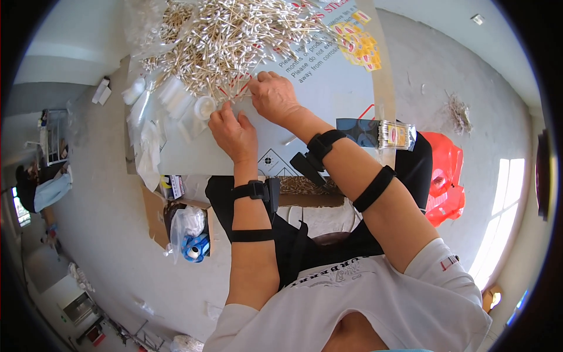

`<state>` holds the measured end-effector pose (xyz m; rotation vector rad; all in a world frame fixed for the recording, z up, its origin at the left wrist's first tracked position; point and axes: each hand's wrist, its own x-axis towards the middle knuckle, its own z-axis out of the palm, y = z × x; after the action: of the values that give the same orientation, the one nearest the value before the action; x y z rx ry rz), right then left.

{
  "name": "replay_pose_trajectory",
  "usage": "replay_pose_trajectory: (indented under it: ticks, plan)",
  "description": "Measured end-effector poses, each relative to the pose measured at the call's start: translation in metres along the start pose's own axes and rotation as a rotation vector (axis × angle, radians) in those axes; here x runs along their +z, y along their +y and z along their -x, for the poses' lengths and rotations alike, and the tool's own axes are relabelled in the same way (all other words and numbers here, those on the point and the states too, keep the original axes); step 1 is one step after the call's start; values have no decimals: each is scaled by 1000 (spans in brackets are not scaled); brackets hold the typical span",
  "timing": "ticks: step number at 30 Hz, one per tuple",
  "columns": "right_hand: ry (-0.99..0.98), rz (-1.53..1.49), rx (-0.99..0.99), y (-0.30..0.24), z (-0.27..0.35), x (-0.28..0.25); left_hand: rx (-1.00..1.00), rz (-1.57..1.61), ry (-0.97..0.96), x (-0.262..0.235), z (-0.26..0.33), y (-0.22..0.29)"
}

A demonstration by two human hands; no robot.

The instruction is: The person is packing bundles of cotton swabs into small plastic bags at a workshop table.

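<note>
At the upper middle of the frame both hands meet at the lower edge of a heap of cotton swabs [229,35] on a pale board [328,100] — the left hand [234,134] and right hand [273,95] each pinching a few swabs between fingertips. Clear plastic packets [176,100] lie just left.

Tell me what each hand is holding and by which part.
Both hands reach the near edge of the cotton swab pile. The left hand and right hand pinch at swabs; which part, cannot be told.

White short-sleeved shirt, dark apron, 2 black straps on each forearm, bare hands.
</note>
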<state>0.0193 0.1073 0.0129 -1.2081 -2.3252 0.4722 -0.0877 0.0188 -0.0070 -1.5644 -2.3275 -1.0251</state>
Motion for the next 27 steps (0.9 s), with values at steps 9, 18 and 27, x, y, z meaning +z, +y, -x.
replay_pose_trajectory:
  ticks: [9,18,27]
  plan:
    - [-393,39,-43,54,21,-60,458,247,-415,-19,53,57]
    - [155,49,-15,33,-15,-4,344,267,-289,-9,38,47]
    - [-321,-183,-70,53,34,-52,332,41,-345,-10,40,45]
